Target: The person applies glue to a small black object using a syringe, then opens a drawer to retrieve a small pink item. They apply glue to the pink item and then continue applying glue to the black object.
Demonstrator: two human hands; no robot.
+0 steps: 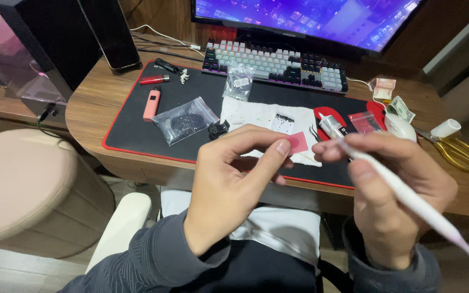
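Head view shows the left hand (234, 184) pinching a small pink piece (298, 142) between thumb and forefinger, steadying it. At three o'clock, the right hand (394, 190) grips a white pen-like tool (408, 198), tip angled toward that piece, above the black desk mat (137, 127).

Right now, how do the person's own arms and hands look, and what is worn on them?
Both hands, the left hand and the right hand, are bare, without gloves, rings or a watch in view. Both arms wear dark grey long sleeves with a faint wavy texture, ending at the wrists.
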